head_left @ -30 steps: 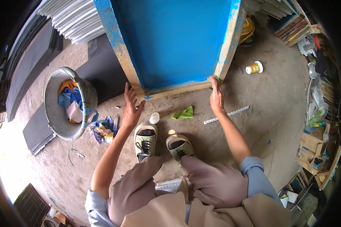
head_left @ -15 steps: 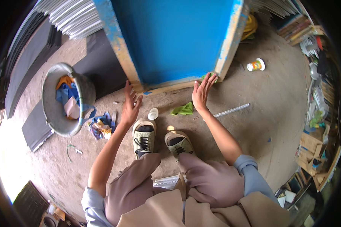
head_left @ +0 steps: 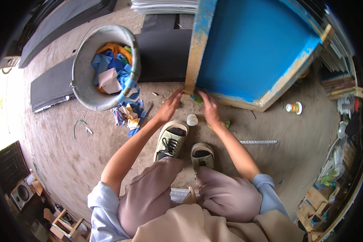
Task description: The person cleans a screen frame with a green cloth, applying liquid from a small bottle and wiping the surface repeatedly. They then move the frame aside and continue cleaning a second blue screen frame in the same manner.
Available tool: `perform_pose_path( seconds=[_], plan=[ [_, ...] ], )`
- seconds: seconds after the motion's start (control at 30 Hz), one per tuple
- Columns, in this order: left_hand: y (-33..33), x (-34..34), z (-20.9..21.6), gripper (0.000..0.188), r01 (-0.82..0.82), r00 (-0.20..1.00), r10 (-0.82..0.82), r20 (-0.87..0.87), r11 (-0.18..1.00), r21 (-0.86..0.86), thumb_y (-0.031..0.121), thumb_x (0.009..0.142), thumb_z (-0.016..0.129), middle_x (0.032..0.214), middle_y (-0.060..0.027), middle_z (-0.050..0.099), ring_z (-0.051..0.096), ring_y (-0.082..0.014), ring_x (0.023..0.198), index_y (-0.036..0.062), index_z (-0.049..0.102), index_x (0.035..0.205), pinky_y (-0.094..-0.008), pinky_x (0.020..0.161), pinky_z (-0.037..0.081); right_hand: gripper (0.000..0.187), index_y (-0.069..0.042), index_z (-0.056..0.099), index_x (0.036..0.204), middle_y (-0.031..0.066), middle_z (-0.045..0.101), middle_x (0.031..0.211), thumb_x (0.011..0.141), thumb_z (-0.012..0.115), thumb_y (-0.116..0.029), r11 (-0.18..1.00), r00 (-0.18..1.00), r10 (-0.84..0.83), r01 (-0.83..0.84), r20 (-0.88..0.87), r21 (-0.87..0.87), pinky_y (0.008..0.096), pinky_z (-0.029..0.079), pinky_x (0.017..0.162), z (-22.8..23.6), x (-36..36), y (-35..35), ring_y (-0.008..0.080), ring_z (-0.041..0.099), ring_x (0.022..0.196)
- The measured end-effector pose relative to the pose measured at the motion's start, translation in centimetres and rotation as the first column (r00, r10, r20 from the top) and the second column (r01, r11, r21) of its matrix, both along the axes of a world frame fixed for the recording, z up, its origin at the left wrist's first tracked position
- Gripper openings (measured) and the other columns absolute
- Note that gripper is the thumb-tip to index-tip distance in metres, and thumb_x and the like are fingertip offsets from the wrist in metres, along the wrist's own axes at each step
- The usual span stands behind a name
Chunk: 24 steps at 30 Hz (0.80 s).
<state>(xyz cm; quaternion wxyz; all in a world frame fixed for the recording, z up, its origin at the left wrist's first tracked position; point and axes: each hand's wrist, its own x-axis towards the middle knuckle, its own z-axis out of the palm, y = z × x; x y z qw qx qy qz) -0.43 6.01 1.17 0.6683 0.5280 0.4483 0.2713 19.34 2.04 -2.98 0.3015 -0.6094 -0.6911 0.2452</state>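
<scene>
A wooden frame (head_left: 197,52) with a blue sheet stretched across it stands tilted before me, its bare wood smeared with blue paint. At its near left corner are both of my hands. My left hand (head_left: 170,107) has its fingers stretched out, their tips touching that corner. My right hand (head_left: 211,109) pinches a small green scrap (head_left: 196,98), which looks like cloth, against the lower edge of the frame; its fingers partly hide the scrap. Another green scrap (head_left: 227,124) lies on the floor beside my right wrist. A small white round container (head_left: 192,119) sits between my arms.
To the left stands a grey bucket (head_left: 79,86) of coloured cloth scraps, more scraps (head_left: 131,115) lying beside it. Black boards (head_left: 161,56) lie behind. On the right are a metal strip (head_left: 258,142), a tipped paper cup (head_left: 294,107) and clutter along the wall.
My view has turned left, so the frame appears farther right. My right hand has gone from the frame's near right corner to its near left corner, beside my left hand.
</scene>
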Motion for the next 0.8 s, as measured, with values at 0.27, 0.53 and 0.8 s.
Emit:
perform_pose_path(
  seconds=[0.27, 0.53, 0.8],
  plan=[
    [-0.2, -1.1, -0.5, 0.049, 0.037, 0.998, -0.035, -0.059, 0.998, 0.042, 0.031, 0.096, 0.036, 0.136, -0.0188, 0.042, 0.038, -0.0276, 0.128, 0.0066, 0.032, 0.139, -0.0328, 0.104, 0.03, 0.031, -0.001, 0.06, 0.101, 0.0108, 0.06, 0.102, 0.072, 0.054, 0.01, 0.968, 0.971, 0.03, -0.087, 0.238, 0.236, 0.0396, 0.046, 0.087, 1.3, 0.1, 0.3, 0.0288, 0.055, 0.102],
    [-1.1, -2.4, -0.2, 0.056, 0.035, 0.999, -0.035, 0.029, 0.999, 0.003, 0.025, 0.093, 0.037, 0.147, -0.0137, 0.024, 0.028, -0.0257, 0.133, 0.007, 0.019, 0.143, -0.0344, 0.106, 0.029, 0.032, -0.001, 0.061, 0.106, 0.0037, 0.05, 0.128, 0.075, 0.054, -0.004, 0.737, 0.656, 0.384, -0.642, 0.65, 0.212, 0.0401, 0.032, 0.106, 7.1, -1.3, 7.0, 0.0169, 0.041, 0.126],
    [0.1, -2.4, -0.2, 0.07, 0.131, 0.987, -0.129, 0.091, 0.991, -0.015, 0.018, 0.085, 0.042, 0.152, -0.0106, 0.006, 0.012, -0.0239, 0.139, 0.0103, 0.007, 0.146, -0.0371, 0.107, 0.027, 0.046, -0.03, 0.039, 0.136, -0.0073, 0.033, 0.144, 0.091, 0.045, -0.025, 0.652, 0.483, -0.038, -0.651, 0.875, 0.388, 0.0542, 0.003, 0.111, 19.2, 2.4, 20.8, 0.016, 0.028, 0.134]
  ],
)
